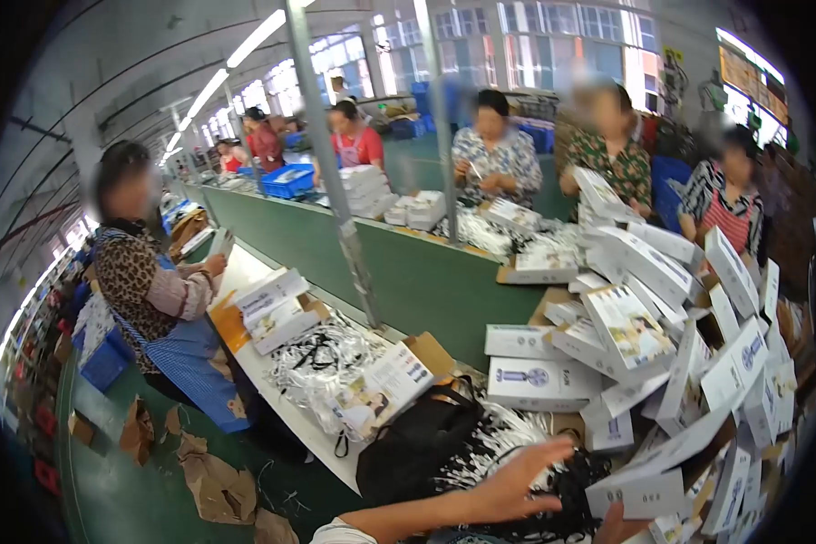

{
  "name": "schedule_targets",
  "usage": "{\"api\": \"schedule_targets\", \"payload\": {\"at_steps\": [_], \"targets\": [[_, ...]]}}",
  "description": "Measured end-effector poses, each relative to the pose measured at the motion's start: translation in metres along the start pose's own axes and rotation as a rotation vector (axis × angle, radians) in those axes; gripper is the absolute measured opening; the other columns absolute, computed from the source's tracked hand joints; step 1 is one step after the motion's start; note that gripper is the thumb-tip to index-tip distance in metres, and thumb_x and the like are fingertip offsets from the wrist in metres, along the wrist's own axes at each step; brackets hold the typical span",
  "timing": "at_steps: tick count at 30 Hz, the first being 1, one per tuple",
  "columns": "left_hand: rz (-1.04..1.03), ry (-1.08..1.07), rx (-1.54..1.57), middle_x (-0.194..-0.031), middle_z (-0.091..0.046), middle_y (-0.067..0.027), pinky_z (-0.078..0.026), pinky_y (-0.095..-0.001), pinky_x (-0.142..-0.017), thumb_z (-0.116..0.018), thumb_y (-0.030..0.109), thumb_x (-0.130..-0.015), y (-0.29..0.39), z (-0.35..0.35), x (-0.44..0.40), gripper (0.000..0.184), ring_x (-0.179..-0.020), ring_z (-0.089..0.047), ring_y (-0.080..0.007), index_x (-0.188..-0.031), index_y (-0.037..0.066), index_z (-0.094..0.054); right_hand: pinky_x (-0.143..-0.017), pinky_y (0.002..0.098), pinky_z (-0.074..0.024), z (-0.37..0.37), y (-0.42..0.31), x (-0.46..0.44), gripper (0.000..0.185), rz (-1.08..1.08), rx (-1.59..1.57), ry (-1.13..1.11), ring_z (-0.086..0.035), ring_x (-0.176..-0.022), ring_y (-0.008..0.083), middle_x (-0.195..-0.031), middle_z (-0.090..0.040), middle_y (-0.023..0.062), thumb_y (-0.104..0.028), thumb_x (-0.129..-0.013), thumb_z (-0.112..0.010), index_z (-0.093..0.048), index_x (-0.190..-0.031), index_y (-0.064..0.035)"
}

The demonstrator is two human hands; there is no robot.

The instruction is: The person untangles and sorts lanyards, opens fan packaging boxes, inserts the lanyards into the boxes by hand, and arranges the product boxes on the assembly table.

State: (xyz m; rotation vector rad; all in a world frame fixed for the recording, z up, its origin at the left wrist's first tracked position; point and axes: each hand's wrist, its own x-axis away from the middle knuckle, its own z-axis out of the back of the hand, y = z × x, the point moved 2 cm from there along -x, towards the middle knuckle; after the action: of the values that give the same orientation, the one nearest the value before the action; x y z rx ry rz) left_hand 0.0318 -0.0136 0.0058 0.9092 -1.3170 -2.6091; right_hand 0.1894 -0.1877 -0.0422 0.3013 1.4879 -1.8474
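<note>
My left hand (513,480) reaches in from the bottom with its fingers spread and nothing in them. It hovers over a heap of black and white cords (494,444) beside a black bag (419,437). At the lower right my right hand (618,524), mostly cut off by the frame edge, grips a white cardboard box (642,494) from below. That box is tilted, with its long side facing up. Behind it rises a loose pile of similar white printed boxes (627,331), lying at many angles.
A green conveyor belt (317,245) with metal posts (331,163) runs past the white worktable (245,267). Bagged cords (322,367) and an opened printed box (385,390) lie there. A person in a blue apron (195,363) stands left; several others work across the belt. Torn cardboard (213,480) litters the floor.
</note>
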Motion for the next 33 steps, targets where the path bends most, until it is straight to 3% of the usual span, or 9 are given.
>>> {"api": "schedule_targets", "payload": {"at_steps": [4,10,14,15,16,19,23,29,33], "targets": [[0.094,-0.218,0.111,-0.139,-0.028,-0.0256,-0.023,-0.0438,-0.108,-0.081,0.029,-0.063,0.008,-0.038,0.009,0.104,-0.129,-0.028,-0.0415,-0.139,-0.002,-0.018,-0.089,0.0443,-0.0449,-0.017,0.021,0.021,0.06,-0.075,-0.18,-0.095,-0.054,-0.105,0.0317,-0.121,-0.051,0.0227,-0.017,-0.074,-0.072,-0.044,-0.121,0.0092],[0.222,-0.136,0.375,-0.129,-0.037,-0.021,-0.036,-0.0386,-0.096,-0.076,0.027,-0.074,0.003,-0.045,0.022,0.087,-0.119,-0.042,-0.0317,-0.137,0.003,-0.022,-0.094,0.0464,-0.0385,-0.04,-0.014,0.006,0.072,0.126,-0.135,-0.118,-0.046,-0.113,0.0353,-0.127,-0.043,0.0247,-0.03,-0.073,-0.072,-0.04,-0.127,0.0059],[-0.037,0.075,0.237,-0.12,-0.043,-0.0181,-0.039,-0.0398,-0.094,-0.076,0.024,-0.073,-0.011,-0.036,0.025,0.083,-0.114,-0.046,-0.0302,-0.135,0.007,-0.023,-0.097,0.0477,-0.0343,-0.048,-0.045,0.001,0.08,0.242,-0.103,-0.162,-0.041,-0.118,0.0376,-0.131,-0.038,0.0261,-0.038,-0.073,-0.072,-0.037,-0.131,0.0038],[0.125,0.119,0.39,-0.117,-0.046,-0.0166,-0.04,-0.0388,-0.092,-0.074,0.016,-0.074,-0.013,-0.034,0.03,0.069,-0.113,-0.047,-0.0296,-0.13,0.008,-0.035,-0.098,0.0481,-0.0332,-0.048,-0.05,-0.001,0.082,0.269,-0.094,-0.17,-0.039,-0.119,0.0382,-0.132,-0.037,0.0265,-0.04,-0.072,-0.071,-0.036,-0.132,0.0032],[0.18,0.07,0.45,-0.138,-0.028,-0.0138,-0.033,-0.0365,-0.103,-0.067,0.011,-0.078,-0.023,-0.035,0.034,0.075,-0.128,-0.032,-0.0264,-0.139,0.005,-0.023,-0.099,0.0484,-0.0322,-0.047,-0.055,-0.002,0.084,0.296,-0.082,-0.176,-0.038,-0.12,0.0388,-0.133,-0.035,0.0268,-0.043,-0.072,-0.071,-0.035,-0.133,0.0027],[0.226,0.139,0.425,-0.132,-0.033,-0.0109,-0.037,-0.0351,-0.099,-0.065,0.007,-0.079,-0.035,-0.023,0.041,0.069,-0.125,-0.034,-0.0209,-0.137,0.007,-0.026,-0.106,0.0506,-0.0184,-0.042,-0.062,-0.002,0.1,0.251,-0.047,-0.332,-0.023,-0.129,0.0411,-0.141,-0.022,0.0268,-0.058,-0.069,-0.068,-0.028,-0.139,0.0013],[0.492,0.278,0.665,-0.118,-0.046,-0.0082,-0.043,-0.0294,-0.088,-0.064,0.016,-0.082,-0.039,-0.004,0.051,0.064,-0.108,-0.047,-0.016,-0.134,0.003,-0.028,-0.106,0.0487,-0.0188,-0.049,-0.048,0.001,0.092,0.182,0.019,-0.402,-0.026,-0.128,0.0403,-0.14,-0.025,0.0259,-0.048,-0.072,-0.069,-0.028,-0.139,0.0016],[0.372,0.636,0.731,-0.123,-0.042,-0.0083,-0.046,-0.0301,-0.085,-0.057,0.024,-0.089,-0.075,0.051,0.081,0.058,-0.11,-0.045,-0.0156,-0.133,0.003,-0.026,-0.102,0.0408,-0.0325,-0.058,-0.033,0.006,0.061,0.056,0.059,-0.555,-0.031,-0.127,0.0345,-0.139,-0.029,0.0201,-0.01,-0.081,-0.066,-0.037,-0.134,-0.0006],[0.496,0.845,0.764,-0.113,-0.052,-0.007,-0.051,-0.0292,-0.073,-0.047,0.036,-0.092,-0.074,0.097,0.113,0.049,-0.094,-0.056,-0.0132,-0.13,0.006,-0.036,-0.102,0.04,-0.0326,-0.065,-0.019,0.011,0.058,-0.003,0.001,-0.588,-0.033,-0.126,0.0337,-0.139,-0.029,0.019,-0.01,-0.081,-0.066,-0.04,-0.133,-0.0017]]}}
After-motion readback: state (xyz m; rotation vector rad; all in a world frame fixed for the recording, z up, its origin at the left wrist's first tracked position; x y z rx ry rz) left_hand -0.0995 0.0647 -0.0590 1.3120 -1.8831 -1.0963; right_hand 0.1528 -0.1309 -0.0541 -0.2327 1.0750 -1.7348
